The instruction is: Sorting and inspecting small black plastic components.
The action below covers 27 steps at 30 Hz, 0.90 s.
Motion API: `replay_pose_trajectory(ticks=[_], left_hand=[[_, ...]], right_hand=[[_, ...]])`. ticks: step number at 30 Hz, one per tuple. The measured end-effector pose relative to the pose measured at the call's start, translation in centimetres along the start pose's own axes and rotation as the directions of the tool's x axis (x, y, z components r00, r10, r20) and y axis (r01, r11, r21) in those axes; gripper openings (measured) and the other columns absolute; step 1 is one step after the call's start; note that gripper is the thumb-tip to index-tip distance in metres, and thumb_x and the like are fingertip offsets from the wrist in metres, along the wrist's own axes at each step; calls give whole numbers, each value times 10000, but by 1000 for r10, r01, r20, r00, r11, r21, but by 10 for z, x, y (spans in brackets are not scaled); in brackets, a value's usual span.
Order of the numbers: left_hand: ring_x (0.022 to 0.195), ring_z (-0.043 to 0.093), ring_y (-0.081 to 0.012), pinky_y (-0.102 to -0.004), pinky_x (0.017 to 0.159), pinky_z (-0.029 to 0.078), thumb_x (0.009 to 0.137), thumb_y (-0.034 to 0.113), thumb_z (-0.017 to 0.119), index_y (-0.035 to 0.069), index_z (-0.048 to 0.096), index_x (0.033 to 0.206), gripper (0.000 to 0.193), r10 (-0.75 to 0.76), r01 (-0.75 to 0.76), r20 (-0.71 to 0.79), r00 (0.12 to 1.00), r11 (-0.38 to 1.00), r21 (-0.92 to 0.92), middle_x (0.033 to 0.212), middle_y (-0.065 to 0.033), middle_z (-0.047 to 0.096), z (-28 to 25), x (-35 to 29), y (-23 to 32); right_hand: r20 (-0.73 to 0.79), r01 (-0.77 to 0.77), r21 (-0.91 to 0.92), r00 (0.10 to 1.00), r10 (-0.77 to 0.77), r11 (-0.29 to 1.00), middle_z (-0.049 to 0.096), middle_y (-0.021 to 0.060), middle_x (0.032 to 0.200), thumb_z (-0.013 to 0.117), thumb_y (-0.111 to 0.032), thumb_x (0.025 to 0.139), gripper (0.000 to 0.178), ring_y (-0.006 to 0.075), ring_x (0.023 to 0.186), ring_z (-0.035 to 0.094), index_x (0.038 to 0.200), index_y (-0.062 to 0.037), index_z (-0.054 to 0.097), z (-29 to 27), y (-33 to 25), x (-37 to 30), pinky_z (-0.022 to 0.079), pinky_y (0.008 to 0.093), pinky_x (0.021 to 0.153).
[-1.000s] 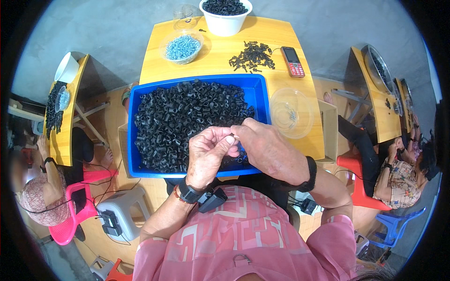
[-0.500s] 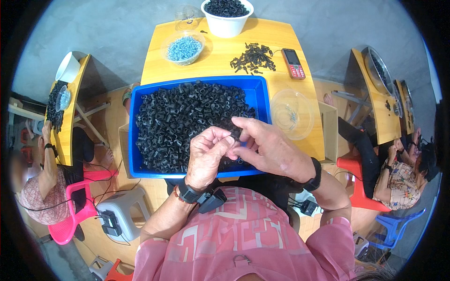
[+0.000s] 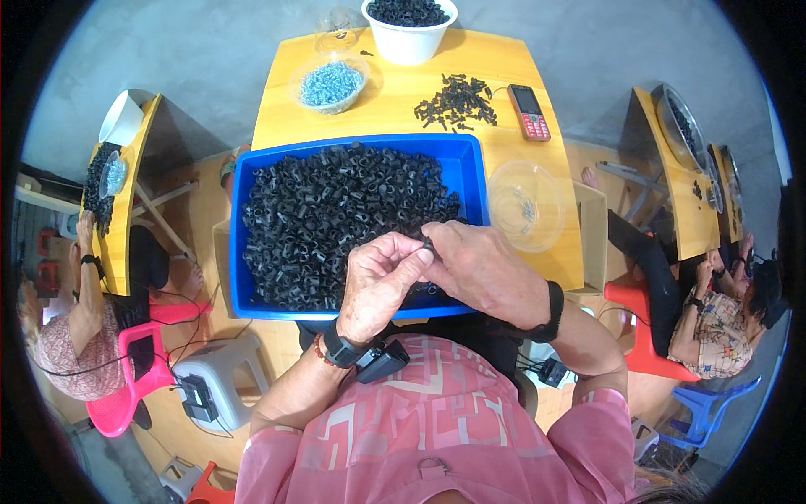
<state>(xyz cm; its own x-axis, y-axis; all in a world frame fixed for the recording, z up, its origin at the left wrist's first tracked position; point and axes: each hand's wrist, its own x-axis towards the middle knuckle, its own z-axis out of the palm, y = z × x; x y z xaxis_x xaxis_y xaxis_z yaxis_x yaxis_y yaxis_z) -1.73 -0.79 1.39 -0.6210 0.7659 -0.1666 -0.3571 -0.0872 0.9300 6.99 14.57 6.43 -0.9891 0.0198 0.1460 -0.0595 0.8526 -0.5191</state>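
Observation:
Over the near right part of a blue tray (image 3: 475, 181), my two hands meet fingertip to fingertip. My left hand (image 3: 379, 273) pinches with thumb and forefinger. My right hand (image 3: 483, 273) is turned with its back up, its fingers curled round a small black plastic part (image 3: 427, 244) that shows only in part between the hands. Which hand bears most of it I cannot tell. Below them, the tray holds a heap of short black tube-like plastic pieces (image 3: 327, 210).
A clear bowl of small bluish screws (image 3: 332, 86), a white tub (image 3: 409, 42) of black parts, a pile of small black pieces (image 3: 457, 102) and a red keypad phone (image 3: 529, 112) stand on the yellow table (image 3: 285, 88). Right of the tray sits a shallow clear bowl (image 3: 525, 239). Co-workers sit at both sides.
My right hand has rolled over and its fingers have closed in against my left fingertips. The small black part now shows between them.

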Motion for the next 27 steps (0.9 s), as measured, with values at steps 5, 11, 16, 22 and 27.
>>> replay_pose_trajectory(ticks=[5, 11, 16, 22, 27], left_hand=[[735, 608, -62, -217, 675, 507, 911, 31, 667, -18, 666, 917, 49, 65, -59, -51, 997, 992, 107, 829, -29, 682, 1, -1, -2], [731, 597, -56, -213, 673, 494, 908, 22, 673, -20, 659, 909, 45, 105, -90, -78, 991, 981, 170, 831, -22, 675, 2, -5, -4], [734, 574, -43, -208, 669, 481, 900, 3, 674, -14, 661, 894, 23, 100, -87, -54, 994, 975, 204, 822, 1, 654, 3, -6, -1], [747, 568, -43, -207, 674, 476, 891, -26, 667, -9, 662, 901, 21, 136, -129, -25, 990, 971, 200, 829, 4, 645, 1, -8, -6], [748, 572, -48, -206, 670, 475, 883, -43, 662, -18, 656, 897, 29, 117, -115, 4, 993, 971, 211, 826, -5, 648, 3, -7, 2]], right_hand=[[-19, 14, 38, 1000, -14, 999, 618, 198, 811, 709, -171, 841, 361, 376, 759, 637, 1072, 42, 532, 9, 4, -3, 501, 446, 625], [-49, 72, 14, 996, -71, 997, 586, 164, 726, 632, -161, 894, 258, 349, 709, 636, 999, 20, 480, 17, 4, -4, 506, 438, 592], [-99, 134, 93, 987, -125, 987, 581, 161, 716, 621, -176, 915, 240, 345, 686, 635, 987, 16, 496, 14, 11, -4, 502, 437, 566], [-11, 115, 94, 993, -115, 989, 584, 162, 725, 621, -178, 920, 241, 351, 702, 641, 993, 22, 507, 10, 8, -7, 507, 441, 579], [-35, 140, 98, 990, -138, 985, 596, 165, 750, 627, -159, 914, 235, 350, 713, 645, 994, 27, 507, 7, 10, -6, 516, 432, 590]])
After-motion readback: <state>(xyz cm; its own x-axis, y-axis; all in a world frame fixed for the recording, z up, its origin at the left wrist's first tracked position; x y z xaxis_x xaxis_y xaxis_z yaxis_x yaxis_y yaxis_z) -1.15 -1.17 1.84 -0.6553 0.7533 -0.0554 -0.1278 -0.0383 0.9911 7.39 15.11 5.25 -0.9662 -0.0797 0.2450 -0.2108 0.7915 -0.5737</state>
